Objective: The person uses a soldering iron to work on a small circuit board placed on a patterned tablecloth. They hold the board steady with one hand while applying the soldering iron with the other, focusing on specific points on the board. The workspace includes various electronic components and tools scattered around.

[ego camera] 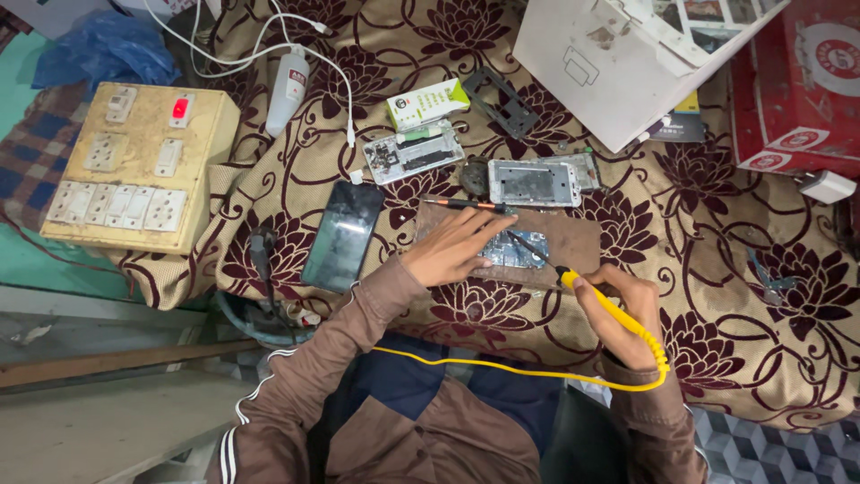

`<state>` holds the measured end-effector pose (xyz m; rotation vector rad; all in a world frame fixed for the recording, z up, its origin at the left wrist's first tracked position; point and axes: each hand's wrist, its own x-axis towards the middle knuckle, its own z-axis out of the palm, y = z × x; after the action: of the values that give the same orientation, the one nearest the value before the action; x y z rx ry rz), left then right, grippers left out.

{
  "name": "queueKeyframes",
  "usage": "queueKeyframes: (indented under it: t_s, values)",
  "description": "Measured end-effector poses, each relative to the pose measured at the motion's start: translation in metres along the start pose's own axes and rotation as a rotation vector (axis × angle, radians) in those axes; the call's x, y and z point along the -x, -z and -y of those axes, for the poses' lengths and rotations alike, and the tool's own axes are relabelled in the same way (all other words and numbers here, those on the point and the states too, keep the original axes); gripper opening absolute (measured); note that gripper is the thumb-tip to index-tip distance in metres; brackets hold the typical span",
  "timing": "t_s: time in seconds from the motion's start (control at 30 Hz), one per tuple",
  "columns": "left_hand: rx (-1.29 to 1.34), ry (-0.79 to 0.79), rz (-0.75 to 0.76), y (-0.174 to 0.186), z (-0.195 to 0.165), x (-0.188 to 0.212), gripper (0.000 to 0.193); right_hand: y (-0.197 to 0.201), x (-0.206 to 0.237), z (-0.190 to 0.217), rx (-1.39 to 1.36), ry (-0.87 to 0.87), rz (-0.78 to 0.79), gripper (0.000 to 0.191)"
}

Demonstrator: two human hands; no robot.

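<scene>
Head view: phone circuit board, centre of frame, on a brown wooden block.
Left hand: fingers flat and spread on the board, seemingly pinning it steady; grasps nothing.
Right hand: closed pen-style round a yellow soldering iron, dark tip angled onto the board.
Cord: yellow, trails lower centre.
Around: dark phone screen to the left, opened phone frames above, switchboard upper left.
Hidden: the joint itself, under fingers.
</scene>
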<state>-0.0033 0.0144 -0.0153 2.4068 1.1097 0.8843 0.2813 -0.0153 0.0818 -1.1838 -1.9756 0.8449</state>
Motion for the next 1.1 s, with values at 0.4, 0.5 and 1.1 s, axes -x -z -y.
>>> queueKeyframes:
  t_s: [0.4, 0.5, 1.1]
  values:
    - [-0.004, -0.020, -0.033, 0.0012, -0.0010, -0.0003, 0.082, 0.0001, -0.0010, -0.0019, 0.006, 0.037, -0.005, 0.016]
    - [-0.043, -0.023, -0.014, 0.0005, 0.0003, -0.0010, 0.084, 0.0006, -0.0007, -0.0013, 0.019, 0.015, -0.004, 0.017]
    - [-0.051, -0.051, -0.044, 0.0009, 0.0005, -0.0006, 0.081, 0.0000, -0.0008, 0.0037, -0.012, 0.004, -0.006, 0.017]
